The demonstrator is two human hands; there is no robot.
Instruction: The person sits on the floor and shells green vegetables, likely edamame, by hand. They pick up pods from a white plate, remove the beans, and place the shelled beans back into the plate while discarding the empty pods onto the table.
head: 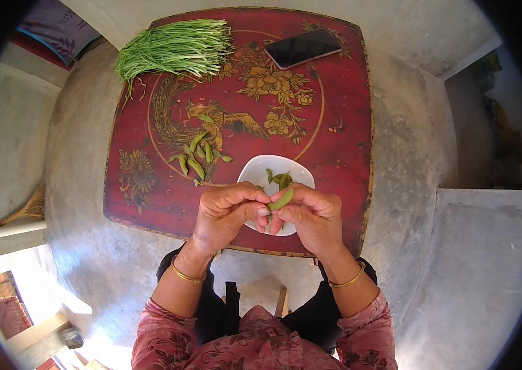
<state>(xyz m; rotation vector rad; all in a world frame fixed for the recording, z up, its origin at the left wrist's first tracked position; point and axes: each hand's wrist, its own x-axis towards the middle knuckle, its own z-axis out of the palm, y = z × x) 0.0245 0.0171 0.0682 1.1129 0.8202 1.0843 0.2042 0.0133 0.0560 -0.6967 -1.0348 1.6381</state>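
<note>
Between the fingertips of both hands is one green bean pod (282, 200). My left hand (231, 208) pinches its lower left end with thumb and forefinger. My right hand (312, 209) grips it from the other side, the pod's upper tip sticking out past the fingers. Directly beneath them a white bowl (305, 172) stands near the table's front edge, partly covered by my hands. Several green pods or pieces (283, 179) lie inside the bowl. To the left, a small loose pile of pods (196, 165) rests on the tabletop, with a single pod (205, 118) just beyond it.
The red table (339, 185) bears a golden bird-and-flower painting. A bundle of long green stalks (175, 48) lies at its far left, and a dark-screened smartphone (303, 48) at its far right. A straw broom (27, 207) is by the left wall; a concrete ledge (483, 240) is at right.
</note>
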